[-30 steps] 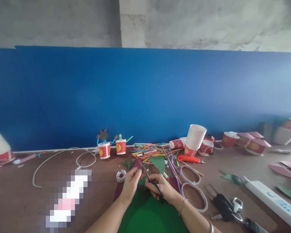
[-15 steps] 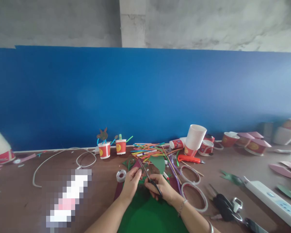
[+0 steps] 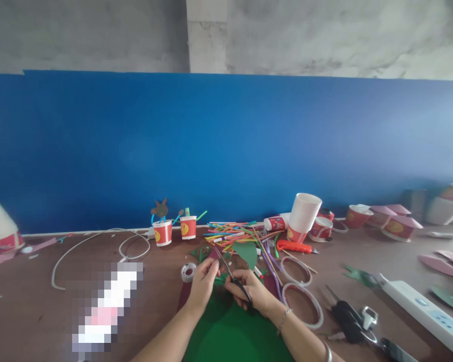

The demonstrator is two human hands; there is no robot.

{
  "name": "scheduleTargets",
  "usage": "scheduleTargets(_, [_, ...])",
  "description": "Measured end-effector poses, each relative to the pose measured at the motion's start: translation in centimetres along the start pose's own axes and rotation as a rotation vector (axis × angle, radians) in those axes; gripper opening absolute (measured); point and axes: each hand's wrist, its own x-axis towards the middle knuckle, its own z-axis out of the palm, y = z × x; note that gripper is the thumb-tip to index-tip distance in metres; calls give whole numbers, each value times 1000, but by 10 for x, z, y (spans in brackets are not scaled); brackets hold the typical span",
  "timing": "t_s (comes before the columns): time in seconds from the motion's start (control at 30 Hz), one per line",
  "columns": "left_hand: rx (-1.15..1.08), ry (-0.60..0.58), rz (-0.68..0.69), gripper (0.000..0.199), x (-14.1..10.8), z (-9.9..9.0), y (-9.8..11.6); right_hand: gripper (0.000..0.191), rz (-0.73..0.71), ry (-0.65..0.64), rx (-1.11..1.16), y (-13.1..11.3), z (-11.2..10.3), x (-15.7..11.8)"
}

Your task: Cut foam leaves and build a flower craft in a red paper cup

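My right hand [image 3: 247,289] is closed round the black handles of a pair of scissors [image 3: 228,266]. Their blades point up and to the left, passing close by the fingertips of my left hand [image 3: 207,277]. The left thumb and fingers are pressed together; whatever lies between them is too small or hidden to name. Both hands hover over a sheet of green paper [image 3: 236,332] at the front. Just beyond them lie a rounded green paper piece [image 3: 245,253] and green scraps [image 3: 201,253].
Left of my hands is a tape roll [image 3: 189,272]. Colourful straws [image 3: 226,234] are heaped behind. To the right lie tape rings [image 3: 302,306], an orange cutter [image 3: 294,246], keys [image 3: 349,319] and a power strip [image 3: 426,311]. Decorated paper cups [image 3: 162,234] stand by the blue partition [image 3: 226,151].
The left fingertips have shifted very slightly, and the green bit by them no longer shows. The right hand and scissors stay almost in place.
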Motion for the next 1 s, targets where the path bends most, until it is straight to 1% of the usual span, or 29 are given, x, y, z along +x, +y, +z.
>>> scheduleTargets(0.23, [-11, -58, -9, 34, 1, 1, -2, 29, -7, -10, 29, -1, 1, 0])
scheduleTargets(0.4, [-4, -38, -23, 35, 0, 2, 1, 29, -7, -10, 3, -2, -1, -1])
scheduleTargets(0.67, [43, 6, 3, 34, -1, 1, 4, 29, -1, -16, 10, -4, -1, -1])
scheduleTargets(0.87, [10, -41, 22, 31, 0, 1, 0, 29, 19, -29, 33, -4, -1, -1])
scheduleTargets(1.0, [6, -48, 31, 31, 1, 1, 0, 31, 25, -37, 33, -4, -2, -2])
